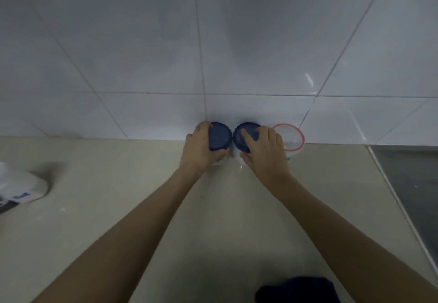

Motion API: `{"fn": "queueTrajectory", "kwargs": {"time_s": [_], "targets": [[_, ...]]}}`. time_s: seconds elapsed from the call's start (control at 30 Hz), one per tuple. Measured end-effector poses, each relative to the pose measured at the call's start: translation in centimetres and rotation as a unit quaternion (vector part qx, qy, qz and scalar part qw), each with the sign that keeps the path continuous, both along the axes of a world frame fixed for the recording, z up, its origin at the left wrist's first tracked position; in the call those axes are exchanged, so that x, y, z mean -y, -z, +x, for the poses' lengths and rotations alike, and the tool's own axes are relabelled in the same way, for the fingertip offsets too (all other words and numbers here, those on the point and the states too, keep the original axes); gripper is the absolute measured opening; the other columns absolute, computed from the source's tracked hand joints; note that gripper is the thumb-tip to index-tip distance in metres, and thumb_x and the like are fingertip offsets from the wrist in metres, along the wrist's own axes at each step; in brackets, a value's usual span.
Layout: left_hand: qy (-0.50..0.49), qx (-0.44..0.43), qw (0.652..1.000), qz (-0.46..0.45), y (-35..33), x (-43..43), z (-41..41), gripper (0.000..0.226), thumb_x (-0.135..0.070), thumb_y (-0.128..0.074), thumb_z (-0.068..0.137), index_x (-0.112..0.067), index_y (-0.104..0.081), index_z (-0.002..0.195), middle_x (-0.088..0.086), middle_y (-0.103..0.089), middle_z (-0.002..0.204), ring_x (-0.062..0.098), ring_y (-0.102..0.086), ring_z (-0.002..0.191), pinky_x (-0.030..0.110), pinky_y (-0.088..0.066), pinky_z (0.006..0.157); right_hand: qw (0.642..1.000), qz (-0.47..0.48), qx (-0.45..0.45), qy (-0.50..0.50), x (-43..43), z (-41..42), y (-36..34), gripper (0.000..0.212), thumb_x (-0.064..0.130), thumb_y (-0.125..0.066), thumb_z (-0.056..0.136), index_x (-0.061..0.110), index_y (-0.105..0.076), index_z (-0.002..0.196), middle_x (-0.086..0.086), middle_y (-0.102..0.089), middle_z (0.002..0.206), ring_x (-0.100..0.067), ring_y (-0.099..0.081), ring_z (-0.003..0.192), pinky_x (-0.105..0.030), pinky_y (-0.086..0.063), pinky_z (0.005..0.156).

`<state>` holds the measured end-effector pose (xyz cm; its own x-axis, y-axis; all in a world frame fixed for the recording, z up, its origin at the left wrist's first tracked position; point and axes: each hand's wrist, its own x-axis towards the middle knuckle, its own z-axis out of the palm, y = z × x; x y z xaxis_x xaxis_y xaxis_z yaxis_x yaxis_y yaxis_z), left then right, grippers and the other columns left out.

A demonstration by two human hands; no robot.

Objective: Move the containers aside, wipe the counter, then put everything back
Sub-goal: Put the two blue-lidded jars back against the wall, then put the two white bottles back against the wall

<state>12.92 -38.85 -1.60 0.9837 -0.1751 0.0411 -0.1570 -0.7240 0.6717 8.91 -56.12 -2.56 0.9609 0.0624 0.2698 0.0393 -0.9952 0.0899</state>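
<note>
Two white containers with dark blue lids stand side by side against the tiled wall at the back of the beige counter [123, 207]. My left hand [200, 151] is wrapped around the left blue-lidded container [220, 136]. My right hand [263, 151] grips the right blue-lidded container [241, 134] from above, fingers over its lid. A third white container with a clear, red-rimmed lid [292, 136] stands just right of my right hand, partly hidden by it.
A white bag with blue print [21, 186] lies at the counter's left edge. A dark blue cloth [296, 289] sits at the near edge, bottom right. A steel surface [412, 179] borders the counter on the right. White wall tiles rise behind.
</note>
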Motion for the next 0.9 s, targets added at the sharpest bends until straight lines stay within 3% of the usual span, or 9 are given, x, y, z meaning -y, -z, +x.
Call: {"fn": "queueTrajectory", "kwargs": {"time_s": [0.13,0.23,0.37,0.47,0.6,0.9], "targets": [[0.001,0.018,1.000,0.017,0.2,0.1,-0.2,0.072,-0.031,-0.081,0.069,-0.009,-0.045,0.128,0.011,-0.048,0.134,0.032,-0.050,0.115,0.035,-0.043,0.088,1.000,-0.006,-0.003,0.006,-0.4,0.0,-0.3,0.054,0.033,-0.076,0.065,0.016,-0.060,0.114,-0.016,-0.062,0.094,-0.032,-0.059,0.081,-0.034,-0.046,0.066],[0.006,0.034,0.999,0.033,0.2,-0.1,-0.9,0.081,-0.038,-0.080,0.070,-0.015,-0.042,0.137,0.016,-0.025,0.151,0.036,-0.039,0.129,0.039,-0.040,0.103,0.999,-0.037,-0.029,-0.001,-0.4,-0.2,-1.1,0.059,0.039,-0.079,0.061,0.015,-0.060,0.112,-0.014,-0.063,0.093,-0.030,-0.059,0.079,-0.033,-0.046,0.065],[0.027,0.040,0.997,0.057,0.1,-1.7,-3.2,0.106,-0.054,-0.076,0.068,-0.019,-0.018,0.150,0.018,0.000,0.159,0.036,-0.017,0.144,0.043,-0.026,0.114,0.999,0.009,-0.012,-0.035,-0.6,-1.9,-3.2,0.059,0.028,-0.078,0.065,0.005,-0.058,0.115,-0.020,-0.062,0.104,-0.036,-0.060,0.087,-0.038,-0.049,0.072],[0.056,0.013,0.993,0.099,0.3,-4.3,-5.8,0.101,-0.050,-0.068,0.078,-0.013,-0.008,0.151,0.017,0.003,0.160,0.032,-0.010,0.147,0.040,-0.018,0.117,0.995,0.031,-0.002,-0.093,-2.0,-4.4,-3.6,0.056,0.021,-0.075,0.066,0.001,-0.058,0.116,-0.021,-0.061,0.109,-0.038,-0.060,0.095,-0.040,-0.050,0.079],[0.060,-0.004,0.988,0.141,0.3,-9.5,-9.1,0.089,-0.048,-0.056,0.088,-0.010,-0.006,0.151,0.018,0.003,0.159,0.031,-0.005,0.147,0.039,-0.013,0.120,0.989,0.050,-0.059,-0.125,-6.1,-7.0,-4.1,0.052,0.019,-0.072,0.069,0.002,-0.055,0.115,-0.020,-0.057,0.117,-0.038,-0.058,0.102,-0.042,-0.049,0.086],[0.043,0.029,0.963,0.264,-3.8,-28.3,-11.8,0.064,-0.039,-0.048,0.094,-0.009,-0.024,0.146,0.013,-0.010,0.159,0.028,-0.009,0.147,0.043,-0.010,0.120,0.965,0.068,-0.125,-0.221,-22.8,-6.6,-7.1,0.052,0.024,-0.062,0.082,0.006,-0.047,0.128,-0.017,-0.046,0.133,-0.033,-0.047,0.120,-0.041,-0.041,0.098]]}}
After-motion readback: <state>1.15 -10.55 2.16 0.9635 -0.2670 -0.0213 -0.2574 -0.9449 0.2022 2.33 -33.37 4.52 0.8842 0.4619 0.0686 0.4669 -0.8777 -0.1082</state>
